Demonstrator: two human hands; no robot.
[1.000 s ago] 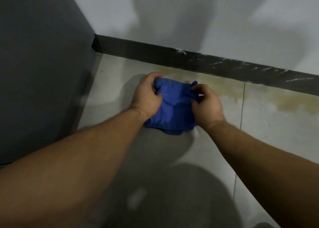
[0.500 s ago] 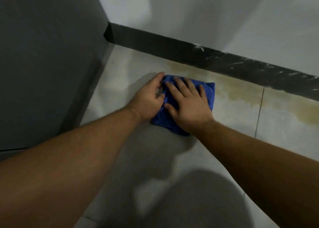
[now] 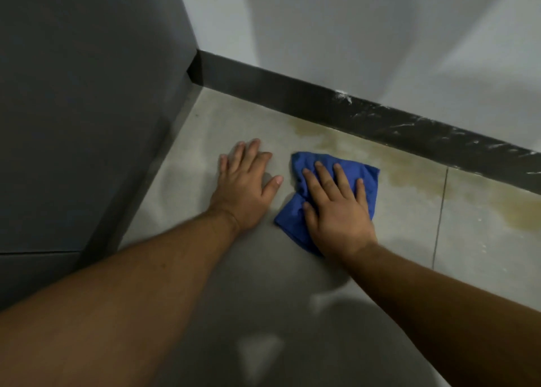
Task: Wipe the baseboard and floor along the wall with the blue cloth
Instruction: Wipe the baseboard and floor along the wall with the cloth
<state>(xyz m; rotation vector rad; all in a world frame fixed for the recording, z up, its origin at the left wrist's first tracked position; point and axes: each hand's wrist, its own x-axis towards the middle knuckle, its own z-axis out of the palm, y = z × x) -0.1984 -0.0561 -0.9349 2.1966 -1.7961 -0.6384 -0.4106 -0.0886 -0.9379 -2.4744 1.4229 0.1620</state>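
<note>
The blue cloth (image 3: 367,178) lies folded on the grey tiled floor (image 3: 483,240), a short way in front of the dark baseboard (image 3: 292,99). My right hand (image 3: 336,208) lies flat on top of the cloth with fingers spread, pressing it onto the floor. My left hand (image 3: 246,187) rests palm down on the bare floor just left of the cloth, fingers apart, not touching it. White scuffs mark the baseboard to the right, and a yellowish stain (image 3: 409,164) runs along the floor beneath it.
A dark grey cabinet side (image 3: 87,108) stands at the left and meets the baseboard in the corner. The white wall (image 3: 351,35) rises above the baseboard. A tile joint (image 3: 440,214) runs right of the cloth.
My left hand has let go of the cloth and come to rest on the floor to its left. My right hand has gone from pinching the cloth to pressing it flat.
</note>
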